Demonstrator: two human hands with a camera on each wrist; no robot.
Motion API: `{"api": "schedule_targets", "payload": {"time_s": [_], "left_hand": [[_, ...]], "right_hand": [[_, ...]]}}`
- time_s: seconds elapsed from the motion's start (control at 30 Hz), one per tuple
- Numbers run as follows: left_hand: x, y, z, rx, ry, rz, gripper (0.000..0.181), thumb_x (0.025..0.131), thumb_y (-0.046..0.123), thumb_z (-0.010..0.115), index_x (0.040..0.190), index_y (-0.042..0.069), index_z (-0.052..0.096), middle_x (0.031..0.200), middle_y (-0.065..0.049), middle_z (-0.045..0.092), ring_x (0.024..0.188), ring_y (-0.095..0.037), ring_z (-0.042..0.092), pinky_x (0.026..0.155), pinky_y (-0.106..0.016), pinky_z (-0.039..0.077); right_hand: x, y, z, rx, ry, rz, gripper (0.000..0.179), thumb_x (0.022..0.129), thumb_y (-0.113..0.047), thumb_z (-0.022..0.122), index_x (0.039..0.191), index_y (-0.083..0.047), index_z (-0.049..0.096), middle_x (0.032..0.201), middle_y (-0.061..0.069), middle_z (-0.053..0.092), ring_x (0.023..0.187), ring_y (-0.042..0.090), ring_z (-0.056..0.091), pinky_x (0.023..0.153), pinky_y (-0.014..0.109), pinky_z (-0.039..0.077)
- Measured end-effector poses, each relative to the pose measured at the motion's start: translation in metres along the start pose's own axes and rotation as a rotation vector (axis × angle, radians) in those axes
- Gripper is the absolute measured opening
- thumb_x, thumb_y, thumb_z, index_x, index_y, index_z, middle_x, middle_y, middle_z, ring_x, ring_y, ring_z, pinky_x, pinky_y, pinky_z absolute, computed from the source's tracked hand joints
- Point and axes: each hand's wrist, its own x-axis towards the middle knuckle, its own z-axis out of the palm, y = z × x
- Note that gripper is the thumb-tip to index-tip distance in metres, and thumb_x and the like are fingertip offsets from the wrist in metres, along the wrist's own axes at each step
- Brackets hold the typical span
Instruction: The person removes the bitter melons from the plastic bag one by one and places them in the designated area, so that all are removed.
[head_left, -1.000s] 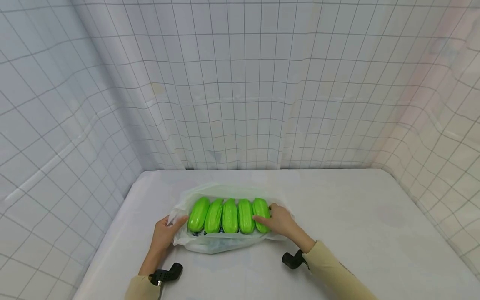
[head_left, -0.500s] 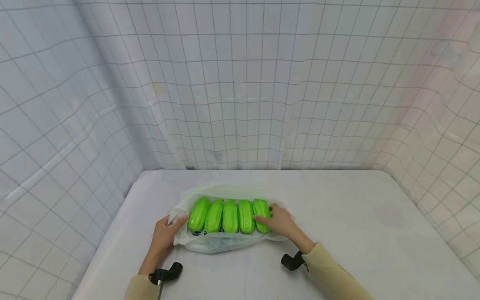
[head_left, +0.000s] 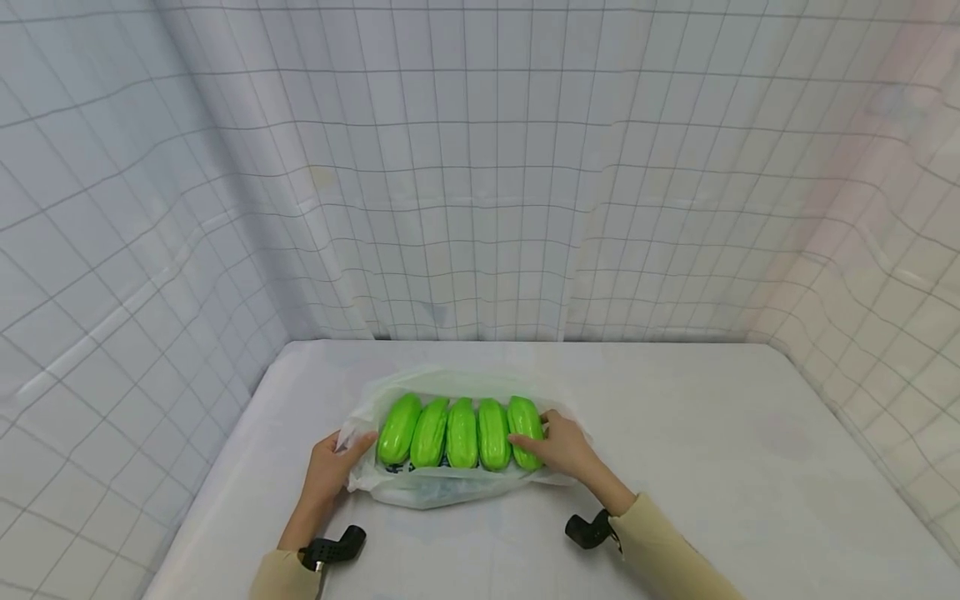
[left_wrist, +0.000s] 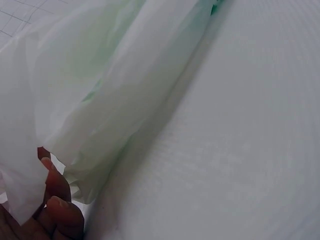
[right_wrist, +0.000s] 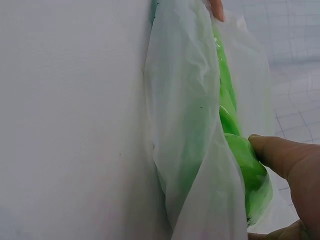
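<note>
A translucent white plastic bag [head_left: 427, 493] lies on the table with its mouth spread wide. Several glossy bright green oblong packets [head_left: 462, 433] stand side by side in a row inside it. At the bag's left end my left hand [head_left: 327, 468] pinches the plastic between thumb and fingers; the left wrist view shows the fingertips [left_wrist: 65, 212] behind the film. My right hand [head_left: 564, 446] grips the rightmost green packet [head_left: 526, 417], thumb on its left side and fingers on its right. In the right wrist view the thumb [right_wrist: 272, 150] presses against this packet's green surface.
A white cloth covers the table [head_left: 697, 450]. White grid-patterned curtains [head_left: 465, 192] hang along the back and both sides. A black wrist camera [head_left: 337, 546] is strapped to the left wrist, and another wrist camera [head_left: 588, 530] to the right.
My right hand and the rightmost green packet have shifted very slightly to the right, leaving a little more gap to the neighbouring packet. My left hand keeps its hold on the bag.
</note>
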Motion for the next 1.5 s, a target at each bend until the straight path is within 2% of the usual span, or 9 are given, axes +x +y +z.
{"api": "schedule_targets", "payload": {"time_s": [0.47,0.63,0.87,1.2,1.5], "left_hand": [[0.002,-0.003,0.0,-0.006,-0.005,0.013,0.054,0.086,0.038,0.071,0.115,-0.006,0.06,0.095,-0.014,0.063,0.071,-0.015,0.057,0.061,-0.027,0.048],[0.002,-0.003,0.001,-0.002,0.004,0.009,0.054,0.085,0.039,0.071,0.112,-0.006,0.06,0.089,-0.01,0.063,0.068,-0.014,0.055,0.06,-0.026,0.046],[0.001,-0.001,0.001,-0.012,0.009,0.003,0.051,0.085,0.036,0.071,0.111,-0.007,0.06,0.087,-0.011,0.063,0.067,-0.014,0.056,0.059,-0.026,0.046],[0.002,-0.002,0.001,-0.018,0.001,-0.008,0.054,0.086,0.038,0.07,0.113,-0.007,0.059,0.089,-0.011,0.063,0.069,-0.014,0.057,0.06,-0.026,0.047],[0.003,-0.003,0.001,-0.015,-0.001,-0.007,0.054,0.086,0.037,0.07,0.114,-0.007,0.059,0.09,-0.011,0.063,0.069,-0.014,0.056,0.06,-0.026,0.047]], "right_hand": [[-0.006,-0.001,-0.005,0.069,-0.024,0.002,0.066,0.079,-0.043,0.075,0.112,0.009,0.052,0.068,0.002,0.058,0.05,0.017,0.057,0.046,0.03,0.044],[-0.007,0.0,-0.006,0.097,-0.035,0.005,0.065,0.078,-0.044,0.075,0.111,0.008,0.052,0.067,0.002,0.059,0.049,0.018,0.058,0.046,0.031,0.045],[-0.009,-0.003,-0.007,0.092,-0.021,-0.004,0.068,0.077,-0.045,0.076,0.112,0.008,0.053,0.068,0.001,0.059,0.049,0.014,0.057,0.046,0.03,0.044],[-0.013,-0.008,-0.01,0.107,0.011,-0.033,0.064,0.077,-0.042,0.077,0.111,0.007,0.053,0.071,0.003,0.058,0.048,0.013,0.055,0.047,0.03,0.045],[-0.016,-0.01,-0.015,0.112,0.011,-0.022,0.063,0.077,-0.039,0.077,0.113,0.006,0.051,0.076,0.004,0.058,0.052,0.014,0.056,0.05,0.031,0.045]]}}
